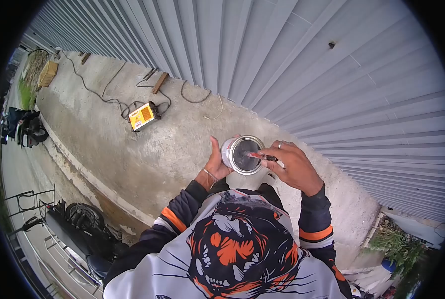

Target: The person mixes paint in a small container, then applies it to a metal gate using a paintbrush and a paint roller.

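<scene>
I see a grey metal wall [332, 74] and a concrete floor [147, 149] below. My left hand [216, 164] closes its fingers around an open can [242, 154], held chest-high. My right hand [294, 167] pinches a thin stick [261, 157], lying across the can mouth from the right.

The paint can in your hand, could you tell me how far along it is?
Done: the paint can is open, no lid on it. In hand: the left hand grips the can; the right hand dips a red-handled tool inside. Left: the corrugated wall shows no fresh coat.
</scene>
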Motion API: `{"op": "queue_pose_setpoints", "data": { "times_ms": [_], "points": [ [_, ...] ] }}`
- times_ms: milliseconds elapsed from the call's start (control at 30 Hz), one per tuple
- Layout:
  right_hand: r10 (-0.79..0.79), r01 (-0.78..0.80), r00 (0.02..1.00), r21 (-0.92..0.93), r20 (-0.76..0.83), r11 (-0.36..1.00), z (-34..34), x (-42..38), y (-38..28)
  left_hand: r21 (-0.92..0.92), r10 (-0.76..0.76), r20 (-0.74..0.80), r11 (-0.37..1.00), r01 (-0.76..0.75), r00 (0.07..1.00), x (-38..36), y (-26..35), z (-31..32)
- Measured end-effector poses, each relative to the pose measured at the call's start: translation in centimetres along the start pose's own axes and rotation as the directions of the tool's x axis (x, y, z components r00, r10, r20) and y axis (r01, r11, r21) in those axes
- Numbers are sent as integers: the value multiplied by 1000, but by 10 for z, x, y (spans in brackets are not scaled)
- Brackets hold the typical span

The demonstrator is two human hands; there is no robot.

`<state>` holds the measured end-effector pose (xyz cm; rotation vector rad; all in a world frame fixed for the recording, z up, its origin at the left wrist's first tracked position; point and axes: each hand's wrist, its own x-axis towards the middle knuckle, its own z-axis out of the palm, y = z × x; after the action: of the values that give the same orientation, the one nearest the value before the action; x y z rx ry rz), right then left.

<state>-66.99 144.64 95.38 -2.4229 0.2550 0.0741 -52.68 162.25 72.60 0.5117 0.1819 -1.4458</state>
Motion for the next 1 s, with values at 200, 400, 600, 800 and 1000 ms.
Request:
{"op": "queue_pose_setpoints", "data": {
  "times_ms": [200, 400, 600, 800, 1000],
  "points": [
    [-160, 154, 968, -43, -193, 987, 7, -55, 18, 40, -50, 102, 998, 46, 993, 9, -40, 23],
    [-55, 8, 976, -213, -213, 977, 9, -143, 48, 119, -70, 83, 991, 60, 994, 22, -107, 67],
    [207, -149, 892, 170, -403, 974, -3, -277, 80, 177, -220, 51, 962, 208, 974, 42, -219, 111],
    [164, -126, 807, 106, -567, 986, 12, -426, 120, 352, -375, 117, 882, 314, 920, 66, -347, 149],
    [381, -524, 613, 4, -692, 851, 4, -557, 129, 372, -601, 126, 766, 524, 789, 87, -473, 202]
  ]
}}
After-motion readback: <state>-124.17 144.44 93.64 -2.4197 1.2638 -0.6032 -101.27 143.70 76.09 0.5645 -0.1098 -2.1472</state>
